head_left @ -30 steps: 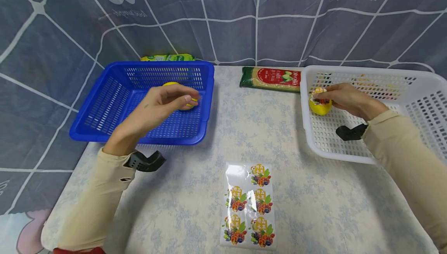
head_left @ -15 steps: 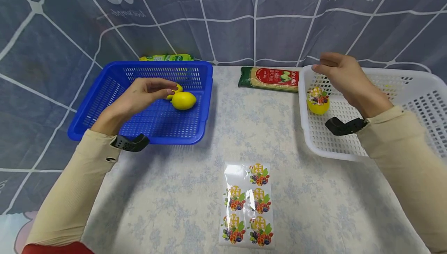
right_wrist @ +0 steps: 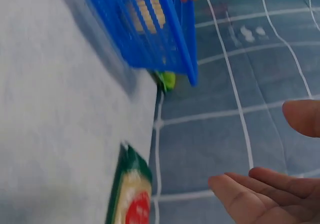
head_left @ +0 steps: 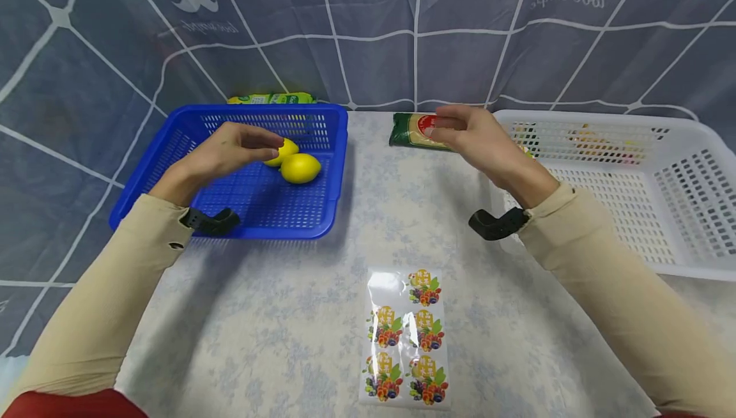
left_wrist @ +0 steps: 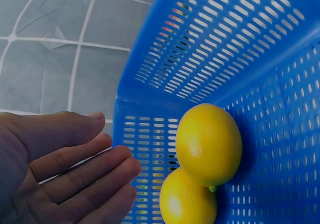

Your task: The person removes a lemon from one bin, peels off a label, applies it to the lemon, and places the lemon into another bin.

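My left hand (head_left: 227, 149) hovers over the blue basket (head_left: 276, 234) with fingers extended and holds nothing. Two yellow lemons lie side by side in that basket: the front lemon (head_left: 301, 168) is in full view, the rear lemon (head_left: 280, 151) partly behind my fingertips. In the left wrist view the thumb and fingers are apart from both lemons (left_wrist: 209, 145). My right hand (head_left: 483, 143), also holding nothing, is between the two baskets, above a green-ended packet (head_left: 411, 130) with a red label. Behind it, the white basket's (head_left: 627, 232) left end and the stickered lemon there are mostly hidden.
A clear sheet (head_left: 386, 285) of fruit stickers lies on the patterned tablecloth (head_left: 276, 328), with several stickers on it and one blank space. A green and yellow packet (head_left: 273, 98) lies behind the blue basket. A grey checked curtain (head_left: 374, 66) hangs at the back.
My right hand let go of the stickered lemon inside the white basket, rose, and moved left out of it. My left hand shifted left, uncovering the front lemon.
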`<state>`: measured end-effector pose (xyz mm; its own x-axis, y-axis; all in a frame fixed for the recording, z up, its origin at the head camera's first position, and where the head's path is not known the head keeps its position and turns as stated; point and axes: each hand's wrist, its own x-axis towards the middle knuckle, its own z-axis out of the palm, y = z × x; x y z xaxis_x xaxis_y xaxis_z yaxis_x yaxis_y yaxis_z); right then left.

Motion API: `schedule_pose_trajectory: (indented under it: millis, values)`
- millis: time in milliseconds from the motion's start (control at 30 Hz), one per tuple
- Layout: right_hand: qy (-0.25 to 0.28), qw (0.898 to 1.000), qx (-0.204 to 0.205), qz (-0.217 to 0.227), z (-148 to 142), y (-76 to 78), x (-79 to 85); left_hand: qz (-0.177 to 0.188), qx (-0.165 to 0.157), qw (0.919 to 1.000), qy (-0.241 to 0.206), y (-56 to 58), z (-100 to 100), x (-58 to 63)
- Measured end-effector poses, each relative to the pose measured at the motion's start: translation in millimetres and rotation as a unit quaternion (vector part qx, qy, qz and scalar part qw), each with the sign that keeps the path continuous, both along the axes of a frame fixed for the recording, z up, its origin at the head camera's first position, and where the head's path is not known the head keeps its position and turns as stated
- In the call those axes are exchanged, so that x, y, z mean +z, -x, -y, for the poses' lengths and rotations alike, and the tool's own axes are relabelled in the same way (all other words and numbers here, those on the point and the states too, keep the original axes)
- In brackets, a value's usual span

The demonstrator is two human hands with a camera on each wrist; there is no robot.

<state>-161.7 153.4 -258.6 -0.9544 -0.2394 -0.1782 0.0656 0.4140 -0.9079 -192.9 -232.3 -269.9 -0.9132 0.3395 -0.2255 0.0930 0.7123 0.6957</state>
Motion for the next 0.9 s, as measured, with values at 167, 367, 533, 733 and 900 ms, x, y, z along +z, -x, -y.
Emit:
schedule_pose_trajectory:
  millis: [167, 367, 533, 733, 900]
  values:
    - [0.024, 0.999, 0.015, 0.016, 23.2, 0.8, -9.8, 0.013, -0.025, 0.9994, 0.020, 9.3, -3.3, 0.4]
    - [0.022, 0.999, 0.032, 0.034, 53.9, -2.1, -24.1, 0.014, -0.064, 0.9973, 0.032, 21.7, -4.5, -4.0]
    - [0.034, 0.998, 0.037, 0.048, 77.6, -3.4, -37.5, 0.024, -0.086, 0.9956, 0.027, 28.7, -4.2, -7.8]
    - [0.039, 0.996, 0.047, 0.067, 98.6, -6.0, -49.3, 0.052, -0.116, 0.9918, 0.009, 33.2, -5.6, -10.1]
    - [0.051, 0.995, 0.052, 0.073, 110.0, -7.3, -52.8, 0.052, -0.114, 0.9917, 0.027, 39.4, -1.8, -9.1]
